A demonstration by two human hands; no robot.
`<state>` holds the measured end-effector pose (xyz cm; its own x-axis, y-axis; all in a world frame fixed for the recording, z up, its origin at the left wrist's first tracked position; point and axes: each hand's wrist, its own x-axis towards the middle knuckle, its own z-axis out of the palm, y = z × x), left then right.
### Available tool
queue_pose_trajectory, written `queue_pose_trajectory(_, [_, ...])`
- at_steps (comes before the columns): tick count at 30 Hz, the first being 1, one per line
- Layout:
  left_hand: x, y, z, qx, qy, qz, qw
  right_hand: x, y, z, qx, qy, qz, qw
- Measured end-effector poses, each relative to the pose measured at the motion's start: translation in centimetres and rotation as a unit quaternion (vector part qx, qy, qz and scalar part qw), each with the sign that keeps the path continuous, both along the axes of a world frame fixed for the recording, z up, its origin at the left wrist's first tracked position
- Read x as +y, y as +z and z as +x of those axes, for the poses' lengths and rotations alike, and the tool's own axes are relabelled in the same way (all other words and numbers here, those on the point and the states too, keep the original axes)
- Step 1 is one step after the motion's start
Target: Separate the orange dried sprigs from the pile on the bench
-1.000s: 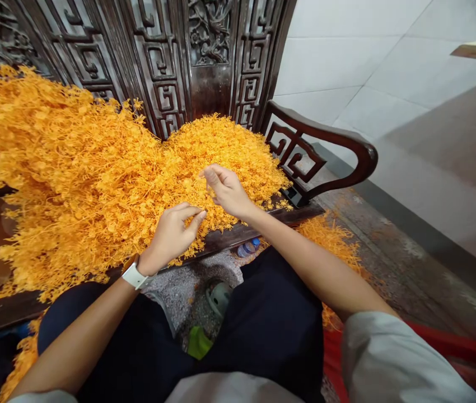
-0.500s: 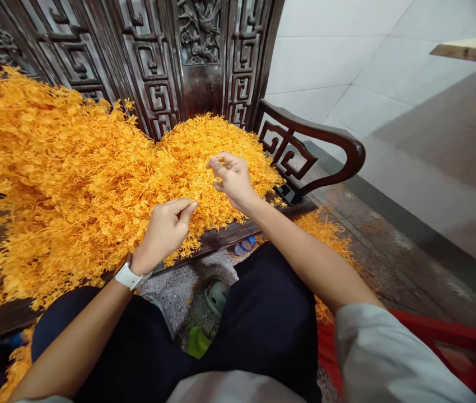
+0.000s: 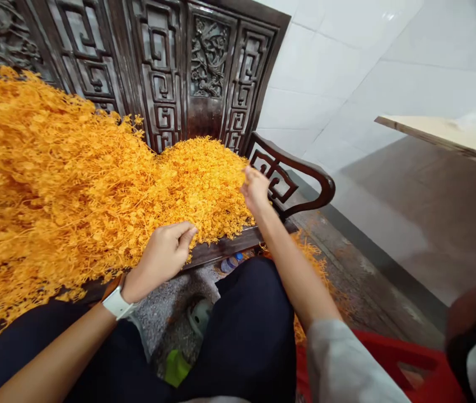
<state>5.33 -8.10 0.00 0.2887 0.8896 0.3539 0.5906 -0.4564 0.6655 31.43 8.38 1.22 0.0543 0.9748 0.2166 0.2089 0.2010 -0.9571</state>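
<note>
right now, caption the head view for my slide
Left hand rests on an orange sprig heap piled on a carved wooden bench; right hand is at its right edge beside the armrest.

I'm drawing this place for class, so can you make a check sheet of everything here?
Surface: dark carved wooden bench, seat mostly buried.
Job's things: heap of orange sprigs on the seat.
Clutter: bottle under the bench, red crate at right.
Hands: left hand pinched shut at heap's front edge; right hand at its right end, grip hidden.
Cables: nothing seen.
Surroundings: white tiled wall, pale board.
</note>
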Motion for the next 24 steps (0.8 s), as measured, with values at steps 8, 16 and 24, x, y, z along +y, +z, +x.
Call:
queue_pose_trajectory(8, [2.1,-0.6,-2.8,0.03,0.048,0.036,0.998,-2.7,-2.6,-2.6,-0.183,0.442,-0.163,0.863])
queue_pose_trajectory(16, [3.0,-0.7,-3.3,0.206,0.046,0.121,0.97,-1.4,-0.8,-2.6,0.176,0.098,-0.165,0.965])
queue_pose_trajectory(24, [3.2,-0.9,-2.8,0.23,0.016,0.115,0.966,-3.5,-0.9,-3.8,-0.033,0.291,-0.037,0.955])
